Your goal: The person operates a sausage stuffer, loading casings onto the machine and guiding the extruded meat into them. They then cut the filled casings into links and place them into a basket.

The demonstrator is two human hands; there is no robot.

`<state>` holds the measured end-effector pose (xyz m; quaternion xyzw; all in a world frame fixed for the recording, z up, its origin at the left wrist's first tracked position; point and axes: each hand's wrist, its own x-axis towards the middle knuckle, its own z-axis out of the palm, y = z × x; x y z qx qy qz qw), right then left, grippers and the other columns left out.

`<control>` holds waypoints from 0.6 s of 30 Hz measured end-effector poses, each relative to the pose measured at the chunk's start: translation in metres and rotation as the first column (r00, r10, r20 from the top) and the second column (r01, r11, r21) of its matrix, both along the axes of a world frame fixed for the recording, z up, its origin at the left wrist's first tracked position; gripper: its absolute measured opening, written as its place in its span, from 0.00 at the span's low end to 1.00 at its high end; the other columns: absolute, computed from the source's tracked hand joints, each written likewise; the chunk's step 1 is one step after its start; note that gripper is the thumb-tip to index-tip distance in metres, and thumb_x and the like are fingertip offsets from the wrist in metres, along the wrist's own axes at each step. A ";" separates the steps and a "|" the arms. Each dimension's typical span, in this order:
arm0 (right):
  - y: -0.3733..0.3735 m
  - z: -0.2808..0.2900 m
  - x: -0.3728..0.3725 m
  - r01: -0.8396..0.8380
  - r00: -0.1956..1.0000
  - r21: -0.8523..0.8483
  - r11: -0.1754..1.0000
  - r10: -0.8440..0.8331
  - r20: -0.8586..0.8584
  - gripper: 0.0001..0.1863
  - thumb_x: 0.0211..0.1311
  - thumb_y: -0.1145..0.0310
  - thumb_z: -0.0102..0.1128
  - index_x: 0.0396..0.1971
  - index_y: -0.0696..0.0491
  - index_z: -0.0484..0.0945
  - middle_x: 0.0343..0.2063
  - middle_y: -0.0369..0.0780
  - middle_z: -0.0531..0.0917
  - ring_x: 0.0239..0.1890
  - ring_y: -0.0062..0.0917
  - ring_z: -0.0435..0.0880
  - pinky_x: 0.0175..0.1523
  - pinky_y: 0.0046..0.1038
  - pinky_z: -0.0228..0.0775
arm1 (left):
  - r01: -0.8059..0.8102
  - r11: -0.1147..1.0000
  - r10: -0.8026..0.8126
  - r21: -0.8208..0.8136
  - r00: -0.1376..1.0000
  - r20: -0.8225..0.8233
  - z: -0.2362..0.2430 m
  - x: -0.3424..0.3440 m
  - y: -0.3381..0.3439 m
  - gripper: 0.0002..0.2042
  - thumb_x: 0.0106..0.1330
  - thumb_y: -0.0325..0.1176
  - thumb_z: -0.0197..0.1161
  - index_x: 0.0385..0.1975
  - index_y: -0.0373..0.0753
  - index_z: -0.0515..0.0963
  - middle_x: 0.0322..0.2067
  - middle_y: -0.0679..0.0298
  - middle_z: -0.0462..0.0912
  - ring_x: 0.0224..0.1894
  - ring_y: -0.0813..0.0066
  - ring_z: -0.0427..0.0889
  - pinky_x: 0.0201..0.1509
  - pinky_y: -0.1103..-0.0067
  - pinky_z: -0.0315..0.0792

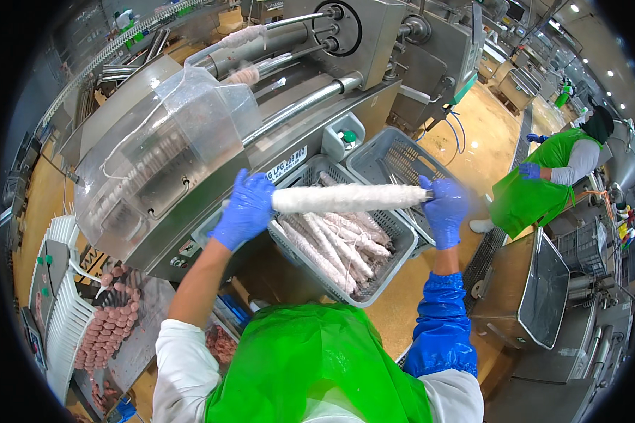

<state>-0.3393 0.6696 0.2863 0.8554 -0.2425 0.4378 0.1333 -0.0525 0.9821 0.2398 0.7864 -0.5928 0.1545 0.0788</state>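
Note:
My left hand (243,210), in a blue glove, is closed at the left end of a long white ruffled casing stick (349,198), held level across my body. My right hand (444,210), also gloved, grips its other end, where a bit of dark rod shows. Under the stick is a grey perforated crate (402,265) holding several pale casing sticks (326,248). A second grey crate (374,148) stands behind it, with metal pieces inside. A small grey holder with a green item (346,137) is mounted above the crates.
A steel machine (289,162) with a clear cover (120,211) spans ahead and left. Linked sausages (113,317) lie lower left. At right stand a co-worker in a green apron (536,197) and a steel bin (515,296). Blue hoses (458,134) hang beside the machine.

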 end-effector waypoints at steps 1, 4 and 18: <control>0.005 0.003 0.004 -0.012 0.999 -0.038 0.999 0.014 0.043 0.20 0.50 0.61 0.72 0.11 0.48 0.68 0.12 0.39 0.69 0.16 0.34 0.72 0.23 0.36 0.60 | 0.062 0.998 -0.062 -0.031 0.998 0.017 0.004 -0.008 -0.007 0.19 0.54 0.41 0.68 0.43 0.42 0.74 0.47 0.59 0.75 0.61 0.54 0.67 0.68 0.53 0.50; -0.010 0.002 -0.008 0.007 0.981 -0.148 0.989 0.022 0.192 0.21 0.47 0.64 0.74 0.11 0.48 0.67 0.11 0.37 0.66 0.15 0.32 0.68 0.23 0.35 0.57 | -0.020 0.995 0.016 -0.097 0.999 -0.048 0.021 -0.009 0.012 0.18 0.55 0.41 0.66 0.43 0.41 0.74 0.47 0.59 0.75 0.60 0.57 0.68 0.69 0.51 0.48; -0.050 -0.028 0.011 -0.034 0.803 -0.009 0.999 0.033 0.595 0.21 0.48 0.76 0.72 0.12 0.52 0.63 0.13 0.35 0.65 0.18 0.25 0.65 0.25 0.32 0.57 | 0.015 0.962 0.091 0.273 0.923 -0.373 0.046 -0.004 0.053 0.17 0.56 0.50 0.65 0.24 0.40 0.78 0.27 0.54 0.81 0.36 0.52 0.81 0.46 0.60 0.70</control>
